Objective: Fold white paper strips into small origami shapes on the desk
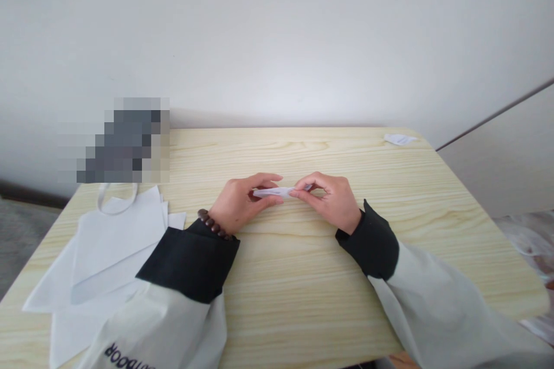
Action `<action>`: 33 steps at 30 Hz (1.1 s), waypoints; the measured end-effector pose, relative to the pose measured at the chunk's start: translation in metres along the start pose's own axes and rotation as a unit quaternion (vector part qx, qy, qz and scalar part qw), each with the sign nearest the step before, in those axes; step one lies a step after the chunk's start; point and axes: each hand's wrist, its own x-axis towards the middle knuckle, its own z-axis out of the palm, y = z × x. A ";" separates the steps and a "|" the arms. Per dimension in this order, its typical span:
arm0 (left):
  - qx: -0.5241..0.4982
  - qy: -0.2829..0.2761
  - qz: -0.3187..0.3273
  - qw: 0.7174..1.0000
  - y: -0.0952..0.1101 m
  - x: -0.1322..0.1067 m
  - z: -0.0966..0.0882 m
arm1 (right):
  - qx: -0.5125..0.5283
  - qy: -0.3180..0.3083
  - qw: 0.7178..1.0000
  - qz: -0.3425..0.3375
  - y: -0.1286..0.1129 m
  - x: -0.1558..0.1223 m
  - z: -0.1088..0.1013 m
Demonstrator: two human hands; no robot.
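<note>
Between my hands, just above the middle of the table, is a narrow folded white strip (273, 191), its material resembling the bags at the left. My left hand (242, 199) curves around its left end, thumb below and fingers above. At the other end, my right hand (331, 199) pinches the strip between thumb and fingertips. Part of the strip is hidden by the fingers of both hands. A dark bead bracelet (213, 223) circles my left wrist.
Overlapping flat white bags (116, 242), one with a loop handle (100, 202), lie at the left. Behind them is a blurred-out dark object (121, 147). A small folded white piece (399, 139) rests at the far right corner of the wooden table (285, 300), which meets a wall.
</note>
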 end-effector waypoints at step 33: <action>-0.174 -0.143 -0.131 0.965 0.006 0.002 -0.013 | 0.140 -0.122 0.978 0.093 0.010 0.002 -0.007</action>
